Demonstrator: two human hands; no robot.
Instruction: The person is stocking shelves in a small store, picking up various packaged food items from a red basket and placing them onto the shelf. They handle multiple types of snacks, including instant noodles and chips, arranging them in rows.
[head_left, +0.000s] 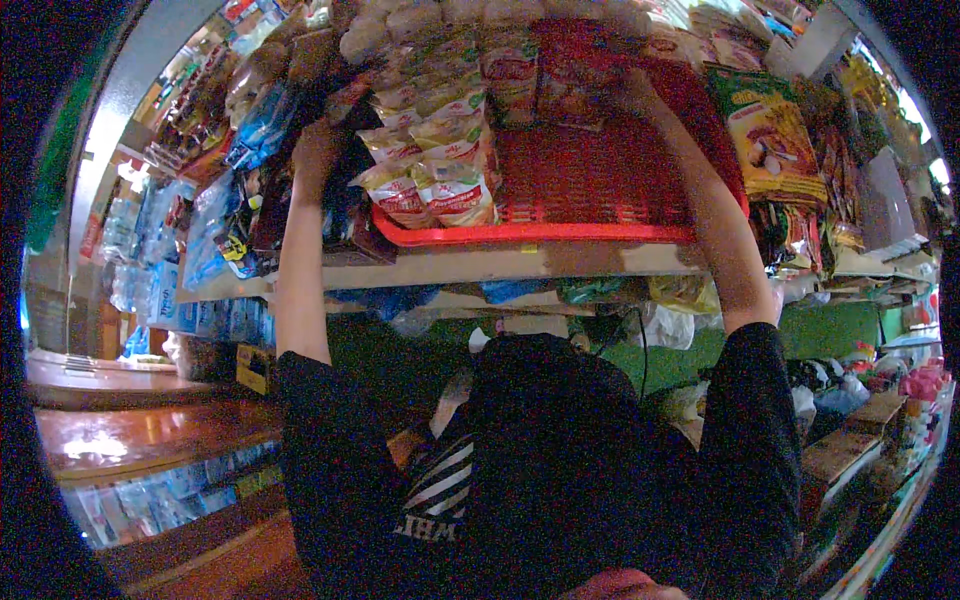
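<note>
A red plastic basket tray (600, 180) sits on the shelf before me. Its left part holds rows of pale plastic sachets (454, 187) with red and white print. Farther back in it are reddish packets (570, 94), dim and blurred. Beside those packets, over the tray's right part, is my right hand (634, 86); its fingers are too dark to make out. My left hand (315, 150) is left of the sachets, close to dark goods and a small reddish packet (349, 97). Whether its fingers grip anything is unclear.
Yellow-and-green seasoning packets (772, 142) stand right of the tray. Blue plastic packs (262, 135) are at the left. Bundled plastic bags (667, 315) hang under the shelf edge (465, 262). A glossy wooden counter (150, 435) lies low at the left, cardboard boxes (840, 457) at the right.
</note>
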